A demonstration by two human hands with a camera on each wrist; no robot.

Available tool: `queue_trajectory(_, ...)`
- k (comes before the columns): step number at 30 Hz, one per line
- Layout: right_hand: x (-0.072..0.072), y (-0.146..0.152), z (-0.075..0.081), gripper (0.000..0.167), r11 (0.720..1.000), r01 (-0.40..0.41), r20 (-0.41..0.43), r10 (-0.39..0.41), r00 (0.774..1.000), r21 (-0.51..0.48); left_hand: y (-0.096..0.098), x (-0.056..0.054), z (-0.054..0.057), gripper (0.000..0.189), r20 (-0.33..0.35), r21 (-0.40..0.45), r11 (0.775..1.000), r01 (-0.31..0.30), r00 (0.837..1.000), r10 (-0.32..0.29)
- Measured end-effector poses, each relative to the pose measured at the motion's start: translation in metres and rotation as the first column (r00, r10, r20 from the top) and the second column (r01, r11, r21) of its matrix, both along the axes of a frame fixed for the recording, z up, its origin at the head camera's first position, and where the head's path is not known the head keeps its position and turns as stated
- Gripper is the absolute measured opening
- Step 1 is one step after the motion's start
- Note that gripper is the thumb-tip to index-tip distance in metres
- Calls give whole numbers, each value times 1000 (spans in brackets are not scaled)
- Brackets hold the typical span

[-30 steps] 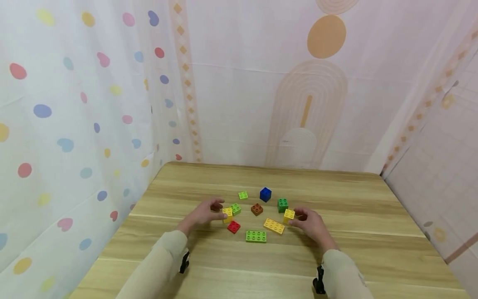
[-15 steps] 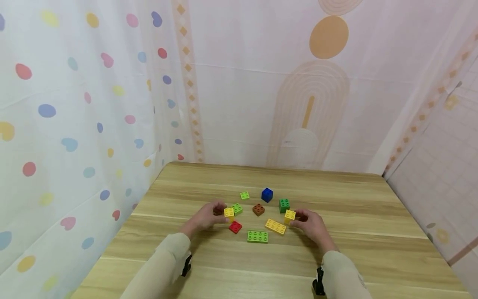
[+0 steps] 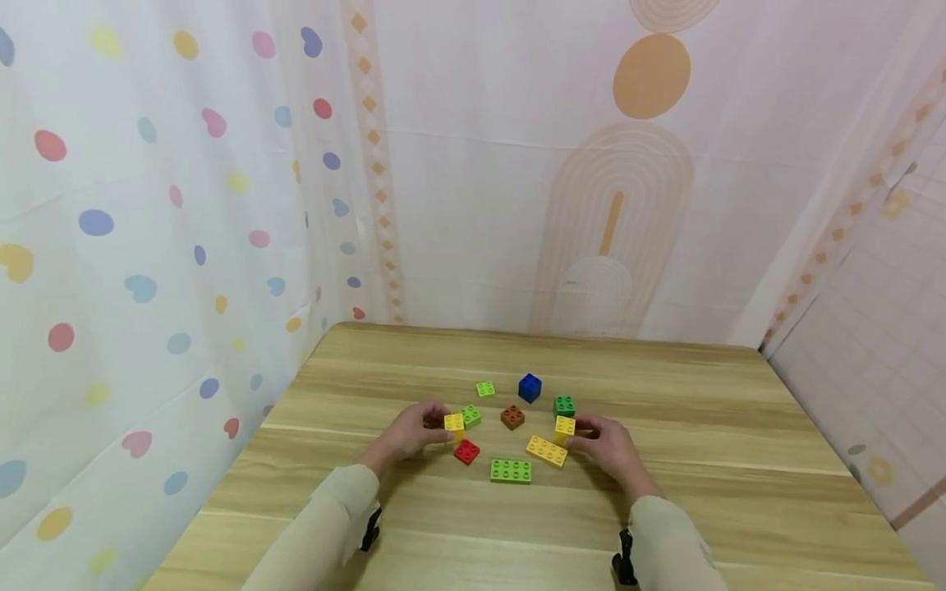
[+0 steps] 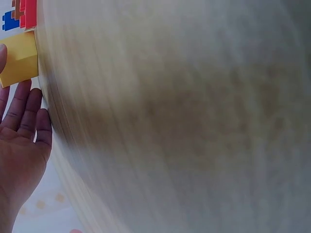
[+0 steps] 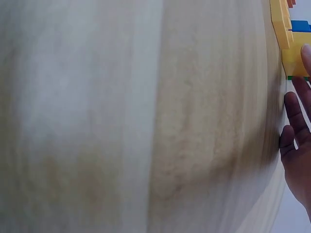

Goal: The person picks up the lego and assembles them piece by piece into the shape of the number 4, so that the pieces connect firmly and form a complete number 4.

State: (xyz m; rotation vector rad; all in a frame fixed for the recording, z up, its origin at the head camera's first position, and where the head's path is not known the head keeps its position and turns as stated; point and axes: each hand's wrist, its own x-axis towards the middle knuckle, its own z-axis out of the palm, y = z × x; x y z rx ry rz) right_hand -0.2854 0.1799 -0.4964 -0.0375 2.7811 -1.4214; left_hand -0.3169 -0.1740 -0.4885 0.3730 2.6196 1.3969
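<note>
In the head view my left hand (image 3: 414,428) pinches a tall yellow toy brick (image 3: 454,426) at the left of the group. The left wrist view shows the thumb on one face of this yellow brick (image 4: 19,57), with fingers along another side. My right hand (image 3: 608,442) pinches a second tall yellow brick (image 3: 565,430), its thumb at the near side. Next to that brick lies a flat yellow brick (image 3: 547,451), with a dark green brick (image 3: 564,405) just behind. Beside the left-hand brick are a light green brick (image 3: 470,416) and a red brick (image 3: 466,451).
Between the hands lie a brown brick (image 3: 512,417) and a long light green brick (image 3: 511,471). Farther back are a blue brick (image 3: 530,387) and a small light green brick (image 3: 484,389). Patterned curtains (image 3: 473,205) hang behind the wooden table (image 3: 458,542).
My right hand has shifted its yellow brick a little to the left, in front of the dark green one. My left fingers have come in closer around the other yellow brick, which stays in place.
</note>
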Motion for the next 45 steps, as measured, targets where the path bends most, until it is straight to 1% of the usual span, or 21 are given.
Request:
queue_trajectory(6, -3, -7, 1, 36, 1000, -10, -3, 10, 1000, -10, -1, -1, 0, 21, -16, 13, 1000, -3, 1000, 3)
queue_trajectory(11, -3, -14, 1, 38, 1000, -21, -2, 21, 1000, -23, -3, -3, 2, 20, -5, 7, 1000, -23, 1000, 23)
queue_trajectory(16, -3, -17, 2, 41, 1000, -26, -2, 26, 1000, -17, -2, -7, 9, 23, 0, 38, 998, -52, 999, 52)
queue_trajectory(20, -4, -16, 1, 43, 1000, -22, 6, 22, 1000, -22, 0, -11, 17, 29, -12, 65, 996, -56, 998, 57)
queue_trajectory(23, -5, -16, -1, 44, 999, -27, 17, 28, 999, -39, 5, -14, 25, 32, -10, 79, 995, -61, 998, 62)
queue_trajectory(27, -5, -18, -1, 45, 998, -32, 36, 34, 999, -57, 14, -18, 33, 32, -15, 76, 995, -59, 998, 60)
queue_trajectory(30, -5, -18, -3, 46, 998, -36, 43, 39, 998, -57, 23, -22, 36, 32, -15, 82, 996, -37, 999, 38)
queue_trajectory(34, -5, -19, -4, 46, 997, -41, 45, 44, 998, -59, 38, -24, 40, 33, 6, 110, 994, -3, 1000, 3)
queue_trajectory(38, -6, -19, -5, 46, 997, -50, 34, 53, 998, -62, 54, -24, 43, 32, -5, 115, 993, 24, 1000, -24)
queue_trajectory(45, -5, -19, -5, 47, 998, -45, 52, 48, 997, -51, 80, -27, 41, 31, -11, 115, 991, 70, 998, -70)
